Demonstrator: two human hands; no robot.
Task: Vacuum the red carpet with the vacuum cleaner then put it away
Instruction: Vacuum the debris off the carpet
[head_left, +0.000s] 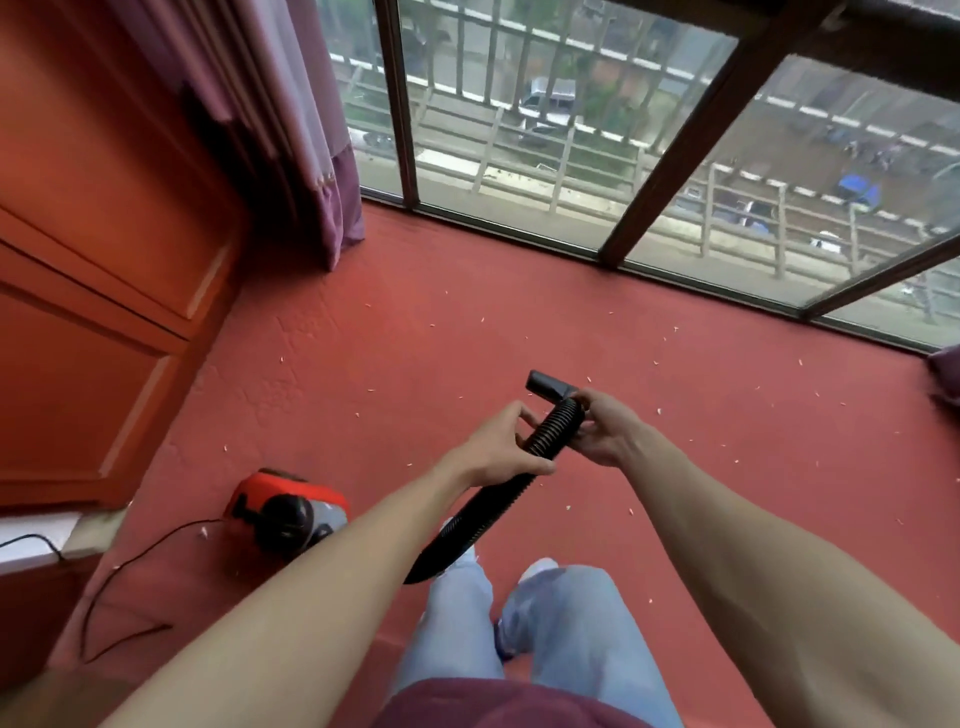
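Note:
The red carpet (519, 312) covers the floor and is dotted with small pale crumbs. A small red and black vacuum cleaner (288, 509) sits on it at the lower left. Its black ribbed hose (550, 431) rises to my hands and ends in a black nozzle (548, 385). My left hand (498, 447) grips the hose from the left. My right hand (605, 428) holds the hose's upper end just below the nozzle. The nozzle is in the air above the carpet.
A black power cord (124, 571) trails over the carpet left of the vacuum. An orange-red cabinet (104, 260) fills the left side, with a purple curtain (311, 130) beside it. Floor-length windows (571, 156) bound the carpet ahead. My legs in jeans (545, 623) stand below.

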